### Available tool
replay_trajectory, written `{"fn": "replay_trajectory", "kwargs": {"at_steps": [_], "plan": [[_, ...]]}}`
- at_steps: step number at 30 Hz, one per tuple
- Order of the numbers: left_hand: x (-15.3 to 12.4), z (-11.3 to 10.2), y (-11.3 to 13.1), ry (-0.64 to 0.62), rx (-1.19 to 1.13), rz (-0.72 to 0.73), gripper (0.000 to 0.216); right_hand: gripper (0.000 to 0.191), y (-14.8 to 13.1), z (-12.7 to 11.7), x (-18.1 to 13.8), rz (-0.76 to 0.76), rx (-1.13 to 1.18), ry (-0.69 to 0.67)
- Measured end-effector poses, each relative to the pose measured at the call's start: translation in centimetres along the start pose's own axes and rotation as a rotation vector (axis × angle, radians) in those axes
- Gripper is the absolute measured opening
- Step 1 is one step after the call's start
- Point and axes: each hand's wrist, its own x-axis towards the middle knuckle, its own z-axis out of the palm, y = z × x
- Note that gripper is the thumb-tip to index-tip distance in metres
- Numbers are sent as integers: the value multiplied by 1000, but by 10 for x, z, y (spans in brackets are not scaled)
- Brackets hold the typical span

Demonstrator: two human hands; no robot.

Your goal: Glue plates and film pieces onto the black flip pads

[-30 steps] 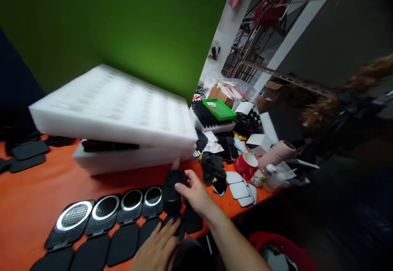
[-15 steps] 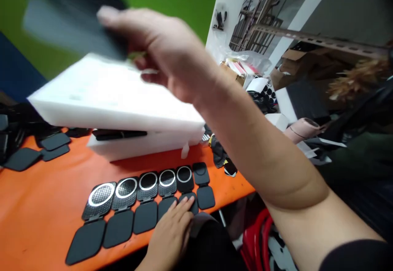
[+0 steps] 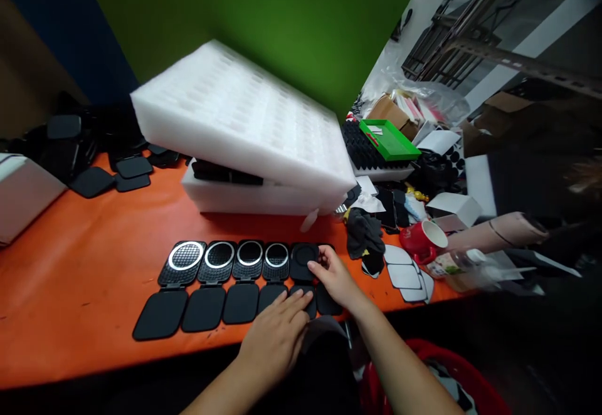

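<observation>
The right hand [image 3: 335, 277] is pinching the black plate [image 3: 302, 259] by its edge. The left hand [image 3: 276, 328] is lying flat, probably helping by holding the black pad [image 3: 311, 308] steady.

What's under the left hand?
The left hand lies across the near row of black pads. Parts of the fourth pad and fifth pad from the left show around its fingers; whatever is directly beneath is covered.

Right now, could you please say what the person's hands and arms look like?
The left hand and right hand wear no gloves, and no ring, watch or bracelet shows. The left forearm and right forearm are bare, without sleeves in view.
</observation>
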Motion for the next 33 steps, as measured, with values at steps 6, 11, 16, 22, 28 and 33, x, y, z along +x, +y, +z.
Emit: {"fn": "replay_trajectory", "kwargs": {"at_steps": [6, 11, 16, 22, 28, 33], "plan": [[1, 1, 0, 6, -12, -6, 22, 19, 7, -1, -1, 5, -49, 24], [0, 1, 0, 5, -15, -19, 22, 16, 4, -1, 0, -10, -161, 2], [1, 1, 1, 16, -27, -21, 21, 15, -1, -1, 2, -13, -237, -7], [2, 0, 1, -5, -15, -23, 21, 16, -2, -1, 3, -24, -252, -20], [3, -1, 2, 13, -4, -15, 22, 15, 0, -1, 2, -15, -251, -16], [3, -1, 2, 20, -1, -18, 21, 15, 2, 0, 2, -16, -253, -7]]}}
